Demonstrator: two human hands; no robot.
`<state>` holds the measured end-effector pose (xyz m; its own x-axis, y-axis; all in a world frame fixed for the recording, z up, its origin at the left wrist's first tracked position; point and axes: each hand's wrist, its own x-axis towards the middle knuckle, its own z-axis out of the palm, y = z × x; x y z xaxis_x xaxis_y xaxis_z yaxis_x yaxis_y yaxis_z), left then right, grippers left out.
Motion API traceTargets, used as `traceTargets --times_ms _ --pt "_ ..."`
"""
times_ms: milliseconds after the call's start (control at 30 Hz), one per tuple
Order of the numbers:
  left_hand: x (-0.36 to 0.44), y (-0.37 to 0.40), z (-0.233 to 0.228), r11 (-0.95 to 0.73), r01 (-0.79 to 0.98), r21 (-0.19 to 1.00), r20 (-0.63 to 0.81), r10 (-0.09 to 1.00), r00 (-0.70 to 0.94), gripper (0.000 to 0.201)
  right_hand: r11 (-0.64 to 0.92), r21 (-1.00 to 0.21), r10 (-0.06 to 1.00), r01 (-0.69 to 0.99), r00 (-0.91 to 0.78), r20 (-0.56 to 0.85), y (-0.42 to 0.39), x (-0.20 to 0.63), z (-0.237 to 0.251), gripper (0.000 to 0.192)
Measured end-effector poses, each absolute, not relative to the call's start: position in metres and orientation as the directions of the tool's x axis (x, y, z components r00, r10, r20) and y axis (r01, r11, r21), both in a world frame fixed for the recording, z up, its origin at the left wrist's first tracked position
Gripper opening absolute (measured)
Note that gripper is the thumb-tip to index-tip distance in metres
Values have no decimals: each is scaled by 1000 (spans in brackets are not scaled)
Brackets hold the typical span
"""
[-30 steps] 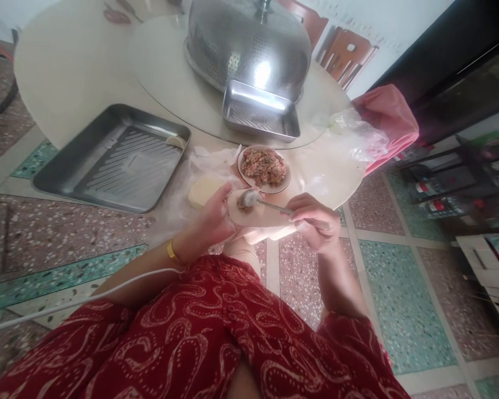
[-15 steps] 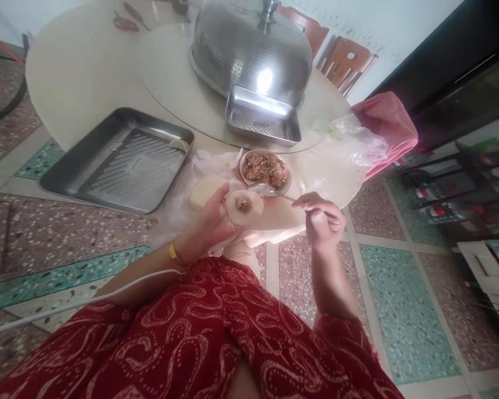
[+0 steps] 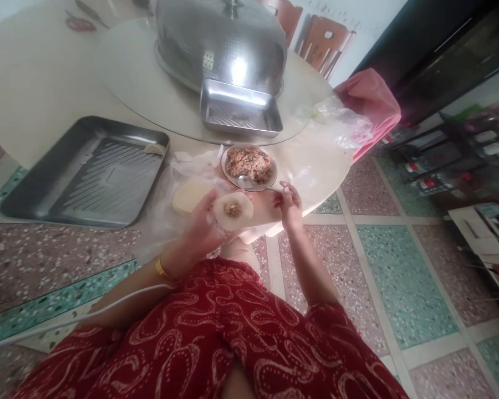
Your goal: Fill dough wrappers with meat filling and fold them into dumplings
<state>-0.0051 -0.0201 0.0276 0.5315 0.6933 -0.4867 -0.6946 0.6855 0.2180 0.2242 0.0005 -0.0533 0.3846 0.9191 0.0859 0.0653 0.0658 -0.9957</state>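
My left hand (image 3: 202, 224) is closed on a round dumpling wrapper (image 3: 244, 209), which lies flat with a small mound of meat filling (image 3: 233, 209) at its middle. In my right hand (image 3: 290, 204) is the handle of a spoon (image 3: 246, 181), and its bowl end rests in the filling. A bowl (image 3: 228, 176) of minced meat flecked with green (image 3: 250, 162) stands just beyond both hands. Left of the held wrapper, a stack of wrappers (image 3: 186, 198) lies on a clear plastic bag (image 3: 160, 224).
A large metal tray (image 3: 108, 183) stands at the left, one folded dumpling (image 3: 153, 149) in its far right corner. Behind the bowl are a smaller metal tray (image 3: 241, 119) and a big domed steel lid (image 3: 220, 50). A pink bag (image 3: 378, 105) hangs at the table's right edge.
My right hand has come left and closer to the bowl, and the spoon's bowl end now shows in the filling. The left hand keeps the wrapper. The whole view has shifted a little.
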Motion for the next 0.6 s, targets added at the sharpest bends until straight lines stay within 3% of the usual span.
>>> traceTargets --times_ms 67,133,200,267,367,500,600 --pt "-3 -21 30 702 -679 214 -515 672 532 55 78 -974 886 213 433 166 -8 236 -46 48" --pt "1 -22 33 721 -660 210 -533 650 541 57 122 -892 809 435 478 343 -15 253 -35 46" --pt "5 -23 36 740 -639 211 -540 633 555 59 147 -742 728 654 436 529 -15 273 -23 44" --pt "9 -24 40 748 -627 219 -536 629 563 58 148 -582 727 799 311 612 -7 293 -15 47" --pt "13 -25 45 749 -630 208 -532 627 569 57 140 -465 787 874 187 588 15 315 -14 51" --pt "12 -26 44 747 -638 187 -554 616 560 59 156 -498 851 853 140 506 32 328 -23 46" --pt "9 -25 35 746 -635 203 -513 633 579 58 184 -512 832 839 145 536 26 327 -19 46"
